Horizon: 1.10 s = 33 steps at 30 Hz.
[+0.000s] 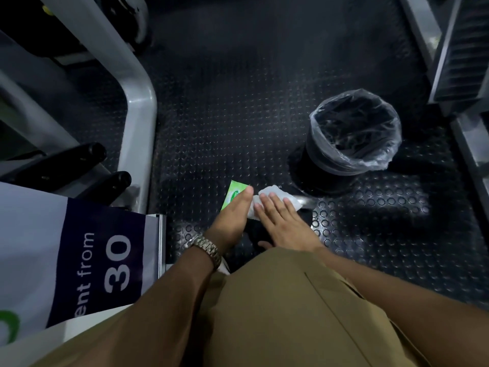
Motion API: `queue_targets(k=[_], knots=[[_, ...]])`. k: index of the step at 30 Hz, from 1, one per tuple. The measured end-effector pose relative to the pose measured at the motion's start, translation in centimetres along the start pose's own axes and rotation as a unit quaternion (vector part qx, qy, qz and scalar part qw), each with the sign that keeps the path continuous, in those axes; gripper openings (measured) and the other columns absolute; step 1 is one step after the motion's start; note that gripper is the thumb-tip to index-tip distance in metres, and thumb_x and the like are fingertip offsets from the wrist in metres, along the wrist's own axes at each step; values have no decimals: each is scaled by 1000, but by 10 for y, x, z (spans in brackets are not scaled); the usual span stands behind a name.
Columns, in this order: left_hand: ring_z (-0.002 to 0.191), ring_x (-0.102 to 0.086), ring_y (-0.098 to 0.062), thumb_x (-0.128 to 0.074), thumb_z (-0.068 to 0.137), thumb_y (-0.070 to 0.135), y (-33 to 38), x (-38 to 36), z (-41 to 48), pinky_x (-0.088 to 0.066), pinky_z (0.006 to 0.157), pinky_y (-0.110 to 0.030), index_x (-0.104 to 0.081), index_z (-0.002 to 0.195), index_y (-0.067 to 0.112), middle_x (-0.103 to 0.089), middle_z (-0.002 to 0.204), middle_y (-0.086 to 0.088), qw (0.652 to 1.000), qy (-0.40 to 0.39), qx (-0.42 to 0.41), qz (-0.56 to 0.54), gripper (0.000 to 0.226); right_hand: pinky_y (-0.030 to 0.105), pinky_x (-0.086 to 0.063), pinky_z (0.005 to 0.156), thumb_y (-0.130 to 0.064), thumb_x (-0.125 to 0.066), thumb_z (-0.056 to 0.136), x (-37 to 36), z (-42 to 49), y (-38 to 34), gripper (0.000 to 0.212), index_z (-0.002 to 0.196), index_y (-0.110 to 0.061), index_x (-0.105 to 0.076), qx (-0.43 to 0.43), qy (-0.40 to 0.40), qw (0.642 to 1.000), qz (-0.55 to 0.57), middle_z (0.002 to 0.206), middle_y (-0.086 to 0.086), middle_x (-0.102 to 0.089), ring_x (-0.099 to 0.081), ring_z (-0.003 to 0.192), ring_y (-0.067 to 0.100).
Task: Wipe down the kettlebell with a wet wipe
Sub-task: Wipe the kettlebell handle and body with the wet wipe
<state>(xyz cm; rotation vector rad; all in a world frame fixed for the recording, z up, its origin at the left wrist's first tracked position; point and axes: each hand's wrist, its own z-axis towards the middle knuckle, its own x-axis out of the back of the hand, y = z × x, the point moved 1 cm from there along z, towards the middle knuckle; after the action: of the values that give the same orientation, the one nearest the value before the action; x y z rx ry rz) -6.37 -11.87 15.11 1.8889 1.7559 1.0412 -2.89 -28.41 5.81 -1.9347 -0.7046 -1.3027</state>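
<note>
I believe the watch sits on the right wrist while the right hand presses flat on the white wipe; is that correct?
Not quite: the head view shows the watch on the left wrist; the right hand does press flat on the white wipe.

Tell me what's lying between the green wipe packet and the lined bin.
In the head view, the white wet wipe lies between the green packet and the bin, with the right hand resting flat on it; beyond it is studded floor.
</note>
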Motion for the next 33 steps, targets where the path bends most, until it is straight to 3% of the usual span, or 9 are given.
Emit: queue_targets(k=[2,7,10,13,17,22,25,29,33], knots=[[122,-59,-1,-35,95,78,-1,11,-10,-42,112,-38,-63,131,40,-65,130,20,995,9,-52,84,59,50,-1,128,-63,-34,96,4,-5,6,91,165,-17,3,-33,25,999,30,172,15,5,7,158,35],[107,-44,29,-36,107,51,22,37,-65,-34,92,-10,-50,133,49,-49,120,39,975,-1,-110,195,29,53,-11,128,-70,-42,96,6,-20,23,93,165,-24,0,-111,49,990,69,172,16,0,3,158,37],[120,-39,12,-40,107,51,17,44,-64,-32,98,-18,-40,153,36,-37,132,31,964,20,-100,246,48,59,-14,126,-73,-41,94,11,-3,15,93,165,-25,-7,-78,28,995,49,171,18,-7,-3,157,43],[134,-49,-9,-44,106,46,11,33,-37,-40,110,-30,-42,155,22,-47,150,13,949,4,-83,305,55,58,-14,126,-71,-39,95,11,9,11,90,165,-25,-8,0,4,1000,2,171,16,-7,-5,157,41],[119,-62,-32,-51,105,25,-1,10,-2,-50,99,-38,-50,149,14,-62,139,-15,926,-3,-48,374,46,54,-13,127,-72,-40,94,6,-13,32,99,165,-18,1,2,6,1000,6,173,10,3,3,159,34],[123,-61,-31,-59,101,28,-28,4,27,-50,101,-35,-50,151,24,-62,140,-14,910,29,-19,413,51,41,-5,129,-69,-41,97,5,-32,67,98,164,-21,12,-87,18,992,87,172,4,14,6,159,23],[116,-65,-27,-67,97,36,-37,5,42,-52,98,-34,-56,145,31,-67,132,-10,912,50,-13,407,50,36,3,128,-65,-43,99,15,-14,58,96,164,-17,8,-39,7,995,92,172,4,14,11,159,21],[107,-68,-25,-72,90,43,-29,1,56,-53,86,-31,-67,131,34,-74,113,-3,905,57,-58,417,43,45,-5,130,-62,-43,100,16,-8,53,93,165,-13,3,61,6,998,25,173,6,7,7,159,25],[110,-67,-22,-74,89,40,-18,-3,63,-52,88,-30,-69,129,30,-74,115,1,899,49,-100,423,42,45,-12,129,-67,-40,99,2,-35,72,95,165,-14,3,60,13,998,25,173,3,11,10,159,22]])
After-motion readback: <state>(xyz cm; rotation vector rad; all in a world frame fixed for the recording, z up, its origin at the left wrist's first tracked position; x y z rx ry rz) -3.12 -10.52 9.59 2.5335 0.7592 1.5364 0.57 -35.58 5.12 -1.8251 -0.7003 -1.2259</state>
